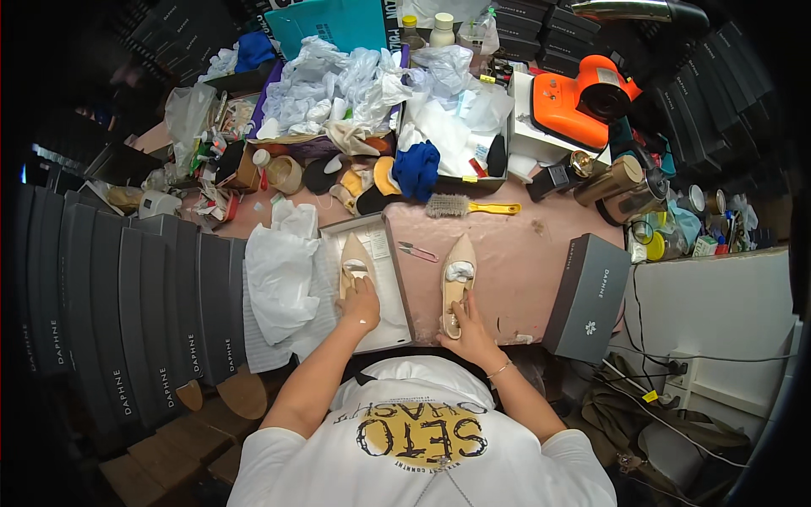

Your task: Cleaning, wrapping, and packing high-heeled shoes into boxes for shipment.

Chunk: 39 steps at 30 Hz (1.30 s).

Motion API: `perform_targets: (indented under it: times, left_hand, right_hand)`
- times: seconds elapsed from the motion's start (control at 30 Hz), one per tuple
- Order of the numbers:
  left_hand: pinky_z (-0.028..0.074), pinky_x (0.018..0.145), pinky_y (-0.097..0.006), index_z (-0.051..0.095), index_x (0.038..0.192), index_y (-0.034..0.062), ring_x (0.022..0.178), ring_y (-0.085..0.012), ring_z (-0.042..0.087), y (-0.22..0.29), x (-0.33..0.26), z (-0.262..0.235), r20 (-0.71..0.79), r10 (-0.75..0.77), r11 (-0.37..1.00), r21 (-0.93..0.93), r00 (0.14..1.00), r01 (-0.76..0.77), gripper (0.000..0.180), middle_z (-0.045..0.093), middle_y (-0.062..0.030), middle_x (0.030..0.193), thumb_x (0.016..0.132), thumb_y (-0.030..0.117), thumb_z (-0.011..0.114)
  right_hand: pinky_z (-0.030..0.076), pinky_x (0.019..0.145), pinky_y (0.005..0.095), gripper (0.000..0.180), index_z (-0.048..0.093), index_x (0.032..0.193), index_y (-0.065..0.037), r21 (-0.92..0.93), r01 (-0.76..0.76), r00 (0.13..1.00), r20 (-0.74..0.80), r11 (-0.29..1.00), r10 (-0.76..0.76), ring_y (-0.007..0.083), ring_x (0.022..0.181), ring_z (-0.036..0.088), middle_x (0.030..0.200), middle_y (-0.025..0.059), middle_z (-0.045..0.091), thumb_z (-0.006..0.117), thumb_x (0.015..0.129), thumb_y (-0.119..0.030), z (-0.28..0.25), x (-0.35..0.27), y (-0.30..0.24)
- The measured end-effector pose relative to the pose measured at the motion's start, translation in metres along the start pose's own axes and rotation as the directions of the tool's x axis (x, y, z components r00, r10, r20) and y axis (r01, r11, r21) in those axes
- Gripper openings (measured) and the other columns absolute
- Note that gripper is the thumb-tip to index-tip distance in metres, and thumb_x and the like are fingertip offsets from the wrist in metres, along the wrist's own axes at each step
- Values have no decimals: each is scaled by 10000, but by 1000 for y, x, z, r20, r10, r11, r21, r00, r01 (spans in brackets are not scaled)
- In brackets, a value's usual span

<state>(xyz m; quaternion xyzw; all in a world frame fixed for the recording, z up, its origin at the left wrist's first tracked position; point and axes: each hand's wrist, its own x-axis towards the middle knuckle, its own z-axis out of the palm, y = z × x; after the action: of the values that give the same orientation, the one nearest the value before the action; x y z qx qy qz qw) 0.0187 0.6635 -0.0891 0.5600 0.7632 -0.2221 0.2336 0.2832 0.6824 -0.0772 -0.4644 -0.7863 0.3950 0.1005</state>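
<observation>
Left hand [363, 306]: fingers pressed on a beige shoe [353, 269] already lying in the open box [390, 325]. Right hand [467, 331]: fingers pinching the heel of the second shoe [457, 279], not yet boxed, on the counter [524, 262].

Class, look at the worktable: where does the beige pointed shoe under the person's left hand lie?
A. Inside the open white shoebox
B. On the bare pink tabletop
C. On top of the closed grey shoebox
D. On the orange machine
A: the left hand rests on the heel end of a beige pointed shoe lying inside the open white shoebox; the other shoe, under the right hand, lies on the pink tabletop.
</observation>
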Motion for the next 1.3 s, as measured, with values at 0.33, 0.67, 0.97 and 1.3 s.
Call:
perform_targets:
  times: [0.33, 0.67, 0.97, 1.3]
  left_hand:
    - [410, 971, -480, 33, 1451, -11, 1190, -470, 437, -27, 6, -6, 88, 147, 880, -467, 985, -90, 1010, 425, -324, 1261, 700, 122, 694]
    - [310, 1062, -459, -18, 1481, 74, 1244, -422, 391, -23, 16, 15, -341, 57, 662, -691, 938, -291, 1146, 386, -303, 1323, 633, 126, 751]
    - [494, 860, -425, 248, 1451, 130, 1092, -264, 545, -94, -108, -46, -379, 415, -834, -522, 827, 180, 936, 437, -113, 1350, 609, 117, 657]
    - [476, 800, -439, 296, 1429, 162, 1066, -253, 541, -113, -113, -10, -543, 491, -861, -423, 682, 283, 947, 504, -102, 1255, 540, 124, 620]
  right_hand:
    - [418, 998, 411, 688, 512, 1248, 27, 54, -28, 995, -91, 998, 32, 420, 1251, 427, 1457, 276, 250, 775, 674, -243, 6, -3, -4]
    - [466, 937, 382, 450, 614, 1101, 41, 208, -24, 996, -83, 978, 42, 340, 1063, 597, 1243, 220, 555, 695, 713, -171, 7, -6, 22]
    - [525, 903, 438, 622, 469, 1300, -34, 781, 158, 987, -146, -605, 70, 443, 1134, 528, 1286, 208, 513, 603, 778, -345, -12, -45, -98]
    - [548, 867, 399, 704, 472, 1336, -93, 566, 15, 967, -219, -824, -133, 402, 1108, 562, 1309, 177, 517, 662, 785, -486, 39, -49, -96]
